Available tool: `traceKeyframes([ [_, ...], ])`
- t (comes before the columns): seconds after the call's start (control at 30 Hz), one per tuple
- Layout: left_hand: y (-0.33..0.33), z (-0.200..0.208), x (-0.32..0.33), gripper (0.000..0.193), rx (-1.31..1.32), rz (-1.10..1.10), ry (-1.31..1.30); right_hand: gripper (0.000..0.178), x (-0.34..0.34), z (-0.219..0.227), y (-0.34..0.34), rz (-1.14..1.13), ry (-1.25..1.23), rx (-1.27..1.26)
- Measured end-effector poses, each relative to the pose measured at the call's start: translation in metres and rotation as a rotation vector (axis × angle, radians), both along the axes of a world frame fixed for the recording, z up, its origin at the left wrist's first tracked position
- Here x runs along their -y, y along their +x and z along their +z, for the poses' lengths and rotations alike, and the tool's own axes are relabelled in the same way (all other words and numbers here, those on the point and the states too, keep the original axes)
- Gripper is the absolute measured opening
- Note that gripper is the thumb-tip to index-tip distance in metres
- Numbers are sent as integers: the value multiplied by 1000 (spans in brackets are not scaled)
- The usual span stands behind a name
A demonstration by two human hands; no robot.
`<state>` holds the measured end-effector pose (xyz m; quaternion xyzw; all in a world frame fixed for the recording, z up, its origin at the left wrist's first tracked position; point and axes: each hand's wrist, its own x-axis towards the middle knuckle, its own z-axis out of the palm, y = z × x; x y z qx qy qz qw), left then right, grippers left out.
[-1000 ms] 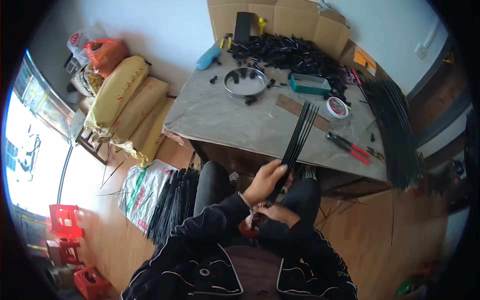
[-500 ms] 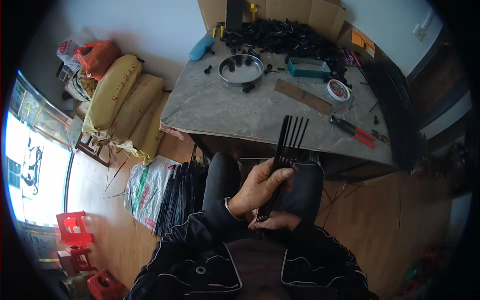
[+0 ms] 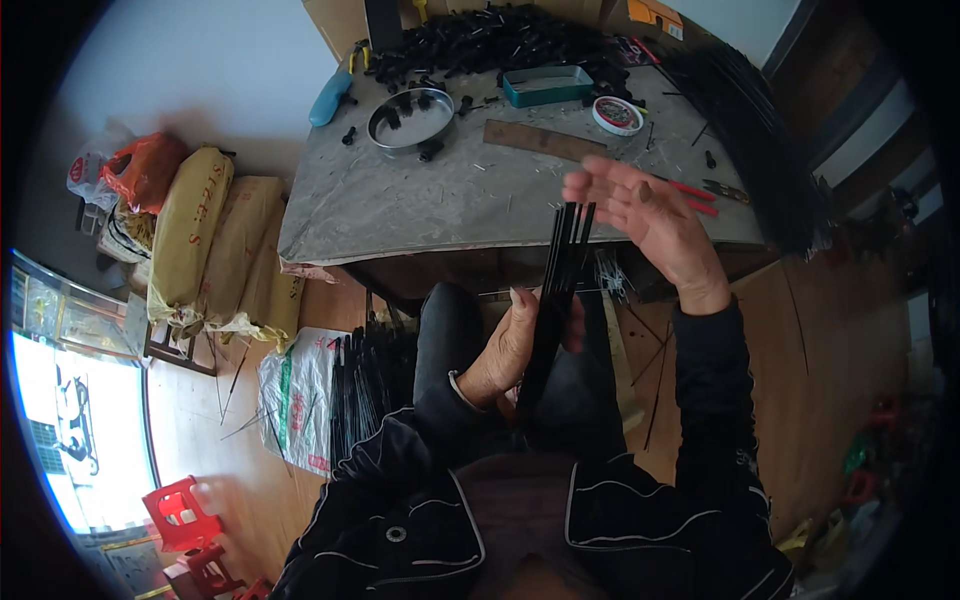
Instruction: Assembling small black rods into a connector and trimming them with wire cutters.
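Observation:
A bundle of thin black rods (image 3: 556, 290) stands nearly upright above my lap, its top ends reaching past the table's front edge in the view. My left hand (image 3: 500, 352) is wrapped round the bundle's middle, thumb pointing up. My right hand (image 3: 668, 232) is raised just right of the rod tops, fingers spread and holding nothing. Its fingertips overlap the top ends in the view; whether they touch I cannot tell. Behind this hand lie red-handled pliers (image 3: 702, 208), partly hidden.
On the grey table (image 3: 390, 215) are a steel bowl (image 3: 398, 149), a green tray (image 3: 552, 97), a round white container (image 3: 634, 128), a flat brown strip (image 3: 540, 139) and a heap of black parts (image 3: 490, 42). More black rods (image 3: 745, 125) lie at the right; others (image 3: 368, 395) rest on the floor.
My right hand has left the bundle's lower end and risen to the right of its top, opening. The left hand has shifted slightly down with the rods. The view has shifted.

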<state>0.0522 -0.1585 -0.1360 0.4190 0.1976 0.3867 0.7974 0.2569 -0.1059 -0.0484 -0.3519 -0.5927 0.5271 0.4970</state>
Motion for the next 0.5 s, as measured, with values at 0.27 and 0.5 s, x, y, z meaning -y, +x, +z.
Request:
traceKeyframes([
  [0.27, 0, 10, -6, 39, -195, 82, -61, 50, 60, 42, -34, 706, 106, -639],
  [0.5, 1, 14, -2, 35, -18, 72, -200, 19, 27, -31, -18, -75, -100, 469],
])
